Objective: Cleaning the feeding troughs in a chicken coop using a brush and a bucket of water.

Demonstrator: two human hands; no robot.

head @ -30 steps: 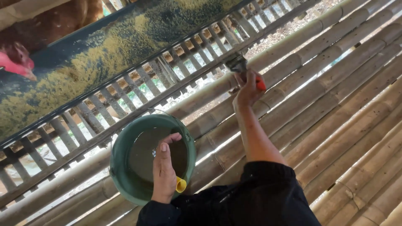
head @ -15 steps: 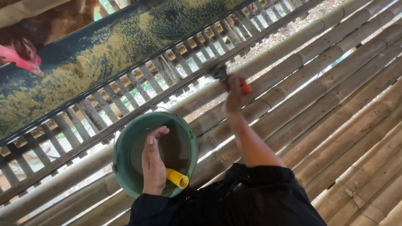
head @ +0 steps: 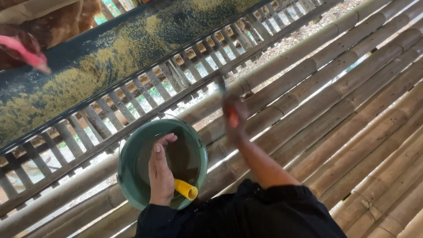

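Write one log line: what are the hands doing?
left hand: inside green bucket, beside yellow tube | right hand: gripping red-handled tool over bamboo floor

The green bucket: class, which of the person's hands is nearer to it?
Left. The left hand lies over the green bucket mouth, gripping a yellow handle. The right hand is raised beyond the bucket's rim, over the bamboo poles, holding a red-handled tool.

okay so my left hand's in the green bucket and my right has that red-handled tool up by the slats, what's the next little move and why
Probably bring the right hand with the red-handled tool back toward the green bucket. The tool is blurred, out over the bamboo poles beside the feed trough, while the left hand rests over the bucket's murky contents, its grip on a yellow tube. What the tool carries cannot be told.
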